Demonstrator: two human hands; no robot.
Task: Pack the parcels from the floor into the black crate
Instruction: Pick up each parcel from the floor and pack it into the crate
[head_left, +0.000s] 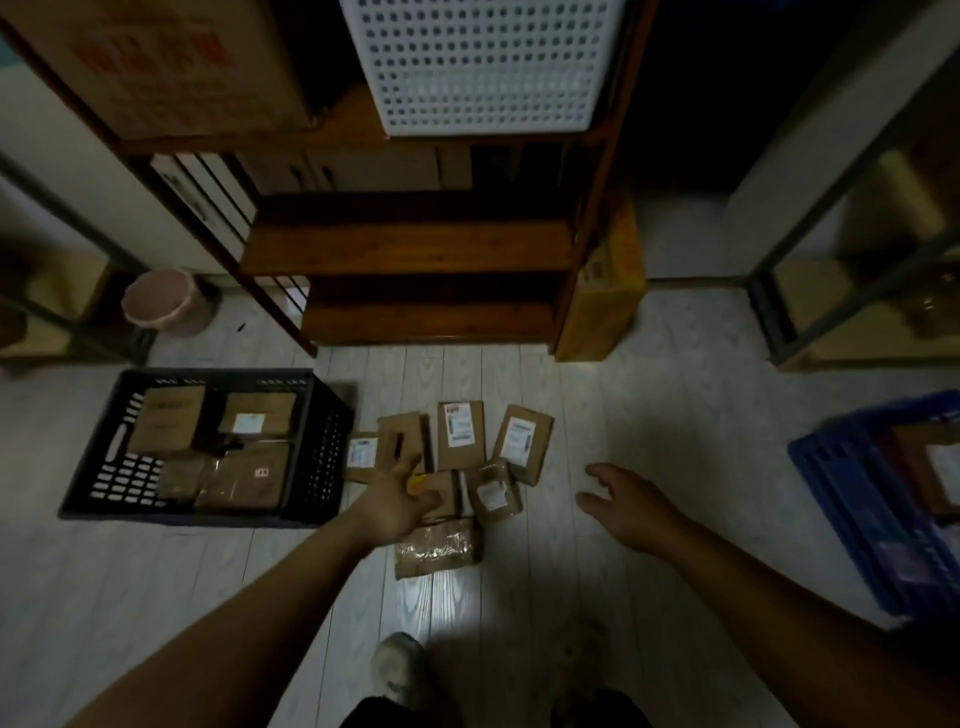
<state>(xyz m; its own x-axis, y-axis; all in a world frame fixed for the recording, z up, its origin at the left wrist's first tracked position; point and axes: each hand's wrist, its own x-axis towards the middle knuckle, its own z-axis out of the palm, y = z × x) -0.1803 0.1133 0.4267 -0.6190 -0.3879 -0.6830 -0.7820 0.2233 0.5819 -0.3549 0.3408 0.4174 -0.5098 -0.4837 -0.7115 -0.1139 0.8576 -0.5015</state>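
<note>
- Over on the left, the black crate (322, 447) sits on the floor (649, 415) with some brown parcels already inside.
- Next to it, a bunch of parcels (460, 434) lies on the floor, close together.
- Above them is the left hand (395, 501), its fingers (410, 460) spread wide over the parcels, holding nothing.
- Further right, the right hand (623, 501) hangs over bare floor, fingers loose and open, empty.
- Far right, a blue crate (852, 499) stands at the edge.
</note>
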